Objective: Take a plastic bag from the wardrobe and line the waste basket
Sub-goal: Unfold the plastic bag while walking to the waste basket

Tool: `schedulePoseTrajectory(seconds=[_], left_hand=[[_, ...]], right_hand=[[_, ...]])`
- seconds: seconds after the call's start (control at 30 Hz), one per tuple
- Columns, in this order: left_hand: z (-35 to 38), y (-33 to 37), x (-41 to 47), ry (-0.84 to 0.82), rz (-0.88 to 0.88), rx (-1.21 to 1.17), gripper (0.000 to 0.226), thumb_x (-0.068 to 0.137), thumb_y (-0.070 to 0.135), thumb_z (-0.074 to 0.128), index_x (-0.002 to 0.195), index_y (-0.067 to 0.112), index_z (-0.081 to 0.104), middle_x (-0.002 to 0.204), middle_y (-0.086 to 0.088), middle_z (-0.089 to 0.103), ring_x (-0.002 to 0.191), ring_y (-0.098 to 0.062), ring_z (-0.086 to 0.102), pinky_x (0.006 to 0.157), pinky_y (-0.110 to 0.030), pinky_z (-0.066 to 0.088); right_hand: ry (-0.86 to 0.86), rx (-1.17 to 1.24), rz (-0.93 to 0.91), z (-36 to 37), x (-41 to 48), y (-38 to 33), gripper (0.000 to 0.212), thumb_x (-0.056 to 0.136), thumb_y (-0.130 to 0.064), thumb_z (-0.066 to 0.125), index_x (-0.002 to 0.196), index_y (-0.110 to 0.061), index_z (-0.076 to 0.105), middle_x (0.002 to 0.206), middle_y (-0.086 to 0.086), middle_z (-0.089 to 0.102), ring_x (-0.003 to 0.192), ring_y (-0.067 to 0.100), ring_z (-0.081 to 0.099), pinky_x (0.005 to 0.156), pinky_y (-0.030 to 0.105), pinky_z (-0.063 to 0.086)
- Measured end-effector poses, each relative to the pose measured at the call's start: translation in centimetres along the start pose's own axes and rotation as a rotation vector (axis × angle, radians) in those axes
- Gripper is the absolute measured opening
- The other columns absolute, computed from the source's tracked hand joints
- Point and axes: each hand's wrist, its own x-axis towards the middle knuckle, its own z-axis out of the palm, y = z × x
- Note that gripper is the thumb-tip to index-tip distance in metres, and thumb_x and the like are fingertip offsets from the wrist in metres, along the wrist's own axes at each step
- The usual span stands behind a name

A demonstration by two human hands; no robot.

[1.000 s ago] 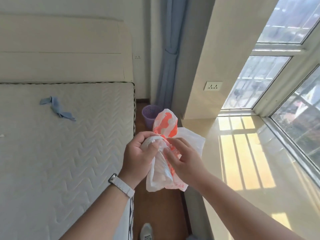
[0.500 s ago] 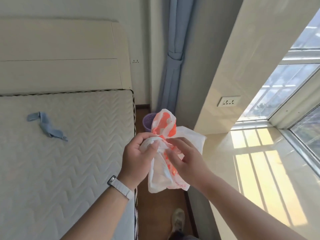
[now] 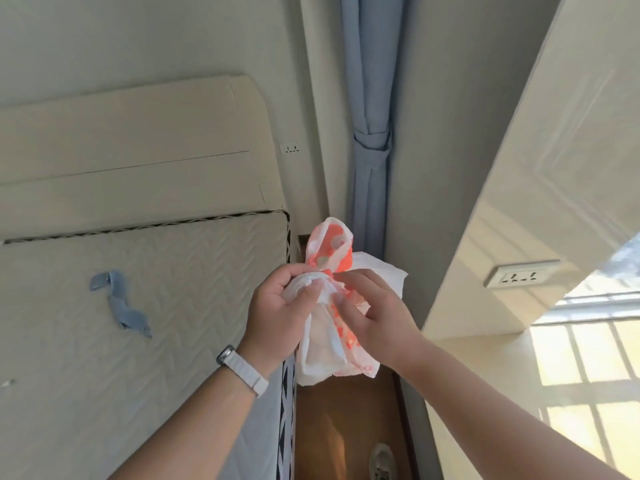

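Note:
A crumpled white and orange plastic bag [image 3: 329,251] is held up in front of me over the narrow floor strip beside the bed. My left hand [image 3: 277,313] grips the bag's bunched neck, thumb pressed on the twisted white plastic. My right hand [image 3: 374,320] pinches the bag just right of that knot, fingers curled into the folds. The bag's lower part hangs down between both palms. The purple waste basket is hidden behind the bag and hands.
A bare quilted mattress [image 3: 104,341] with a blue strap [image 3: 121,306] fills the left. A tied blue curtain [image 3: 370,140] hangs in the corner ahead. A beige pillar with a socket [image 3: 519,277] and a sunlit sill [image 3: 519,393] stand right. Wooden floor [image 3: 332,427] and my shoe [image 3: 382,462] lie below.
The view has tilted up and closed in on the corner; the purple basket dropped out of sight behind the bag. Both hands keep their hold on the bag's knot.

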Motion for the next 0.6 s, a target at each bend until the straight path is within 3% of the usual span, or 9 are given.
schedulePoseTrajectory(seconds=[0.13, 0.37, 0.6], left_hand=[[2.0, 0.4, 4.1, 0.025, -0.005, -0.038, 0.011, 0.078, 0.025, 0.066, 0.086, 0.031, 0.07, 0.085, 0.009, 0.072, 0.08, -0.009, 0.067, 0.065, -0.019, 0.052], [3.3, -0.3, 9.9, 0.047, -0.015, -0.07, 0.011, 0.083, 0.014, 0.067, 0.088, 0.023, 0.07, 0.083, 0.008, 0.072, 0.077, -0.007, 0.066, 0.063, -0.017, 0.051], [3.6, -3.1, 17.3, 0.026, -0.042, -0.082, 0.012, 0.078, 0.021, 0.065, 0.085, 0.029, 0.069, 0.085, 0.01, 0.072, 0.082, -0.008, 0.067, 0.069, -0.02, 0.053]], right_hand=[[-0.011, 0.02, -0.029, -1.4, 4.7, 1.7, 0.028, 0.095, -0.033, 0.053, 0.121, -0.028, 0.061, 0.116, -0.011, 0.061, 0.108, -0.004, 0.051, 0.089, 0.005, 0.036], [-0.034, 0.034, -0.047, -1.7, 10.4, 4.7, 0.033, 0.093, -0.038, 0.052, 0.123, -0.027, 0.061, 0.116, -0.013, 0.06, 0.107, -0.007, 0.05, 0.09, 0.004, 0.035], [-0.081, 0.043, 0.022, -0.1, 16.6, 7.7, 0.029, 0.097, -0.034, 0.055, 0.125, -0.031, 0.059, 0.12, -0.014, 0.06, 0.113, -0.001, 0.051, 0.093, 0.005, 0.034]])
